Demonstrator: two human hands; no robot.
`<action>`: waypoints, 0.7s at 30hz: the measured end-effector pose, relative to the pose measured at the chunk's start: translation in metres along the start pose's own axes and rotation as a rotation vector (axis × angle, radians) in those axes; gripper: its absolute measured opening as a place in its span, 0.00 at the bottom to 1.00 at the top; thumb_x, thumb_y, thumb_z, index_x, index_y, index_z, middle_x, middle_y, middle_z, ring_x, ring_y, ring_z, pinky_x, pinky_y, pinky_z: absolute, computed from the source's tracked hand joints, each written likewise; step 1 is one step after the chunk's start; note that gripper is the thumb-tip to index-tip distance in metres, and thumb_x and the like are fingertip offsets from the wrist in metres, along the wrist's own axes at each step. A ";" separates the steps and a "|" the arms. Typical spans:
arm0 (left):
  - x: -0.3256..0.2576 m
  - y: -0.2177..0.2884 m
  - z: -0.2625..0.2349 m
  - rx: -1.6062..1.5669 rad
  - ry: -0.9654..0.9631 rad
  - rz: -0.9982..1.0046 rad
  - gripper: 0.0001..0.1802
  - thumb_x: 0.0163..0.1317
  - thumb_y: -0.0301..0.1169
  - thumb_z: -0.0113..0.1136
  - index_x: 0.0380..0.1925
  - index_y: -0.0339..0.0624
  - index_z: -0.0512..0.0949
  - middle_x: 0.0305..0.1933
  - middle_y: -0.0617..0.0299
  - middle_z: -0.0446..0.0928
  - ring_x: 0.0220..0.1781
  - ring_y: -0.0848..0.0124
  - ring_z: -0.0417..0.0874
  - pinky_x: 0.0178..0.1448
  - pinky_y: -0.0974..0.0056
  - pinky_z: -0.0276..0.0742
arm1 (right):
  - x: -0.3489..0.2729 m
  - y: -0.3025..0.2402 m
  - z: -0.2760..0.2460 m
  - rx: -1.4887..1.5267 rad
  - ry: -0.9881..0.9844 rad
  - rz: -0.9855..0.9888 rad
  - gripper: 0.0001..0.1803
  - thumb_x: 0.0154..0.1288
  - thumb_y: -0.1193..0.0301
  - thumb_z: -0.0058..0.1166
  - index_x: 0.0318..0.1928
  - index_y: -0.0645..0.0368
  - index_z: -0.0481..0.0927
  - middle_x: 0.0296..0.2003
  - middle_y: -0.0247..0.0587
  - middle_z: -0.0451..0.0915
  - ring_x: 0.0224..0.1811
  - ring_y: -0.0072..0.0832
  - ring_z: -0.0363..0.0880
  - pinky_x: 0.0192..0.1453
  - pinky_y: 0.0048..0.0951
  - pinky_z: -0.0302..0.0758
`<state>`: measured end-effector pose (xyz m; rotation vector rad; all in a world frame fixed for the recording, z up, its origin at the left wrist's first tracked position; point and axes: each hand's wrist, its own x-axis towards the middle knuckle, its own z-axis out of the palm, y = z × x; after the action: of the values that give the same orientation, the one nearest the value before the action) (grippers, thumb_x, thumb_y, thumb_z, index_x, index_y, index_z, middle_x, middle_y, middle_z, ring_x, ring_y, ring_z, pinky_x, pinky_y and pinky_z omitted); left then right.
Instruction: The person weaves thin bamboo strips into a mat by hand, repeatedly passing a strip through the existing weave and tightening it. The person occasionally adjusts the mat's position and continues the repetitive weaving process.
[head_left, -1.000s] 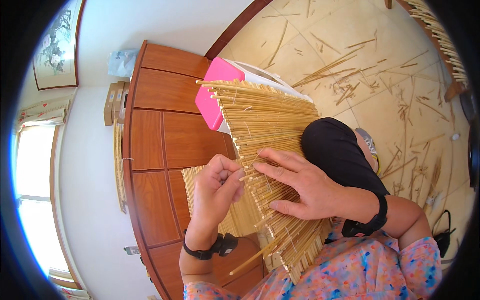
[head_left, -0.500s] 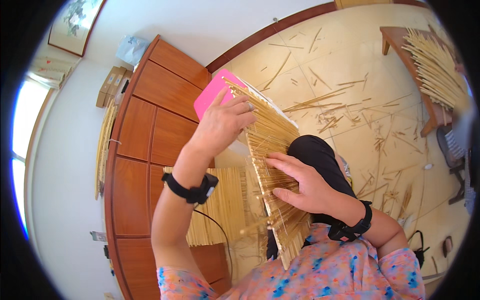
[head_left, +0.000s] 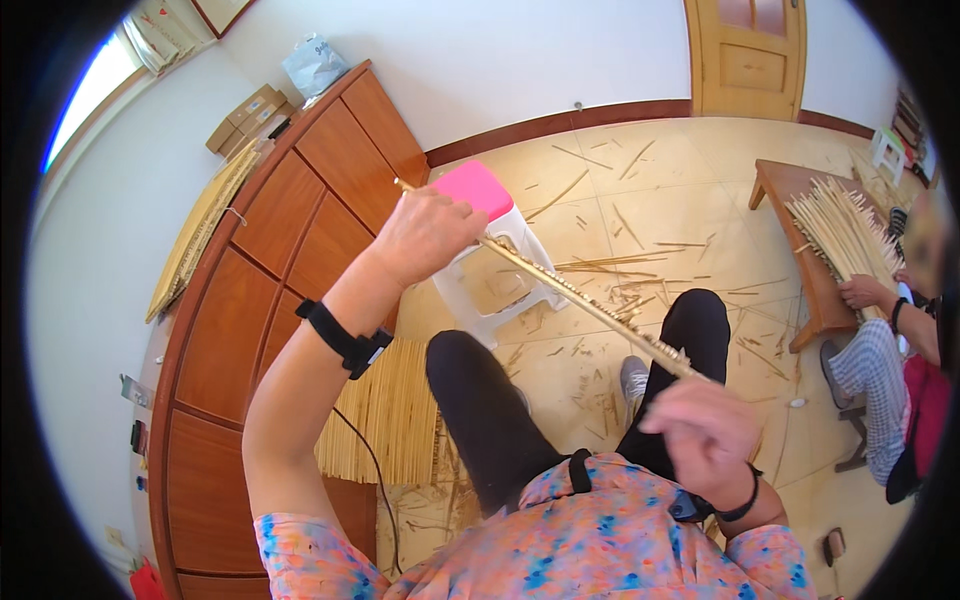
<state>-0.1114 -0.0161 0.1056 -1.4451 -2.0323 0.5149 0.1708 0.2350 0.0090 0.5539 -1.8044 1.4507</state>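
A mat of straw-coloured reeds (head_left: 590, 303) is turned edge-on, so it shows as a thin slanting bar above my knees. My left hand (head_left: 428, 235) is closed round its upper left end, with a short tip sticking out past the fingers. Close below the lower right end is my right hand (head_left: 700, 430), smeared by motion; whether it touches the mat I cannot tell. Black bands with small boxes circle both wrists. Beneath the mat's upper end stands a white stool (head_left: 470, 290) with a pink top.
Another reed mat (head_left: 385, 420) leans at the wooden cabinet (head_left: 235, 300) on the left, a cable crossing it. Broken reed pieces (head_left: 620, 265) litter the tiled floor. On the right a person's hand (head_left: 868, 293) touches a reed bundle (head_left: 840, 225) on a brown bench (head_left: 775, 190).
The mat has swung from showing its broad face to edge-on. My right hand has left its surface and moved right and down. My left hand has closed round its end. The view has shifted.
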 end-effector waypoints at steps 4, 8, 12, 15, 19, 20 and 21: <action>-0.001 0.039 -0.010 -0.053 -0.002 -0.037 0.12 0.55 0.36 0.67 0.23 0.44 0.74 0.21 0.60 0.76 0.25 0.58 0.83 0.27 0.55 0.76 | -0.010 0.051 0.043 0.175 -0.279 0.596 0.18 0.71 0.71 0.59 0.57 0.67 0.80 0.37 0.45 0.87 0.38 0.29 0.86 0.42 0.27 0.81; -0.001 0.088 -0.033 -0.195 -0.073 -0.151 0.07 0.57 0.32 0.62 0.27 0.43 0.75 0.24 0.57 0.79 0.26 0.56 0.85 0.28 0.53 0.79 | -0.010 0.089 0.072 0.351 -0.232 0.897 0.34 0.78 0.63 0.54 0.75 0.65 0.59 0.58 0.48 0.81 0.57 0.31 0.82 0.55 0.29 0.81; -0.009 0.158 -0.008 -0.423 -0.113 -0.417 0.15 0.59 0.39 0.68 0.31 0.41 0.75 0.27 0.50 0.81 0.27 0.48 0.84 0.30 0.47 0.79 | -0.006 0.085 0.084 0.542 0.039 0.906 0.40 0.79 0.55 0.52 0.79 0.63 0.51 0.66 0.49 0.72 0.66 0.33 0.74 0.56 0.35 0.80; 0.005 0.209 0.013 -0.584 -0.192 -0.645 0.14 0.61 0.38 0.66 0.34 0.38 0.76 0.32 0.45 0.83 0.30 0.43 0.85 0.34 0.43 0.80 | -0.019 0.104 0.085 0.484 0.205 0.967 0.39 0.75 0.53 0.56 0.75 0.63 0.59 0.62 0.53 0.75 0.58 0.32 0.78 0.51 0.33 0.80; 0.026 0.261 0.032 -0.902 -0.239 -0.672 0.18 0.61 0.36 0.64 0.41 0.32 0.76 0.35 0.41 0.82 0.35 0.40 0.84 0.43 0.44 0.81 | -0.041 0.151 0.063 0.323 0.269 1.064 0.30 0.73 0.53 0.59 0.57 0.70 0.75 0.41 0.47 0.83 0.42 0.29 0.83 0.43 0.30 0.80; 0.030 0.265 0.033 -0.984 -0.271 -0.671 0.19 0.60 0.36 0.63 0.43 0.29 0.76 0.38 0.39 0.82 0.38 0.39 0.84 0.46 0.44 0.81 | -0.043 0.155 0.059 0.308 0.243 1.090 0.26 0.74 0.54 0.58 0.54 0.68 0.76 0.40 0.43 0.83 0.40 0.26 0.82 0.41 0.29 0.79; 0.034 0.268 0.033 -1.067 -0.303 -0.670 0.21 0.60 0.36 0.63 0.46 0.27 0.76 0.41 0.37 0.81 0.41 0.39 0.84 0.49 0.44 0.81 | -0.043 0.160 0.052 0.294 0.216 1.116 0.23 0.74 0.56 0.58 0.52 0.65 0.77 0.38 0.39 0.82 0.37 0.24 0.81 0.38 0.27 0.78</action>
<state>0.0503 0.1066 -0.0756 -1.0394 -3.0381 -0.7956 0.0672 0.2224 -0.1297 -0.5979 -1.7732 2.3895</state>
